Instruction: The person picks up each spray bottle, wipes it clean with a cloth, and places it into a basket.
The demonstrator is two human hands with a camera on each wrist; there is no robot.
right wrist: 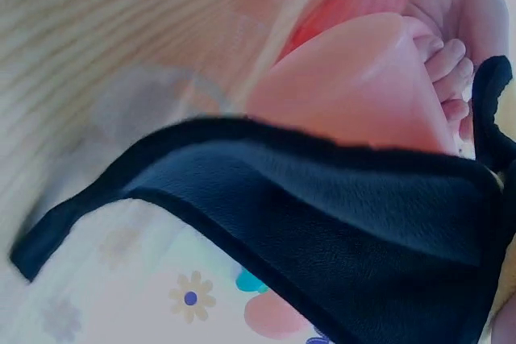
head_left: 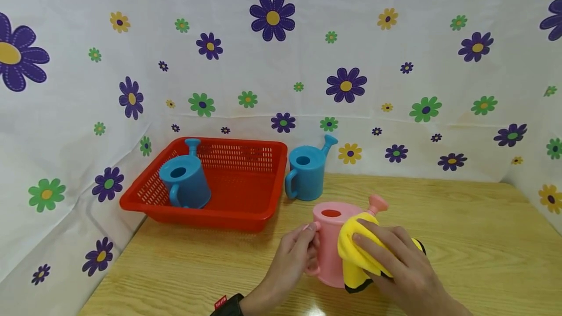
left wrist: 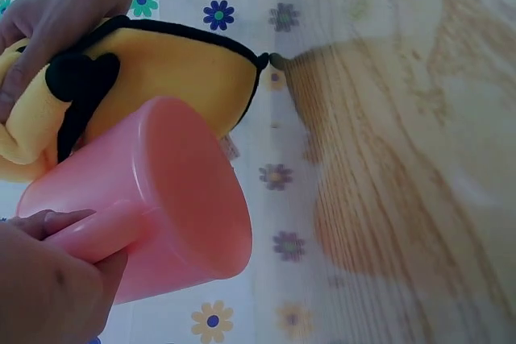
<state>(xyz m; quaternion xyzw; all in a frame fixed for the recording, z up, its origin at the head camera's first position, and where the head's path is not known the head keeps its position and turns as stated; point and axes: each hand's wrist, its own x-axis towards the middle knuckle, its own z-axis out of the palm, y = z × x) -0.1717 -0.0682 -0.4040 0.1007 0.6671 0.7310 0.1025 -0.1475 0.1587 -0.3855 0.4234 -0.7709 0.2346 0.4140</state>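
Note:
A pink watering can (head_left: 328,252) is held upright in front of me, its spout pointing right. My left hand (head_left: 291,253) grips its handle, fingers curled through the loop. In the left wrist view the flat bottom of the can (left wrist: 201,191) shows, raised off the table. My right hand (head_left: 406,265) holds a yellow cloth (head_left: 352,247) with black edging and presses it to the can's right side, below the spout. A loose flap of the cloth (right wrist: 322,207), dark in the right wrist view, hangs across the can there.
To the back left stands a red plastic basket (head_left: 246,216) with a blue watering can (head_left: 193,184) inside. Another blue watering can (head_left: 309,179) stands on the wooden table (head_left: 474,247), just right of the basket. A flower-patterned white sheet (head_left: 303,62) hangs behind and at both sides.

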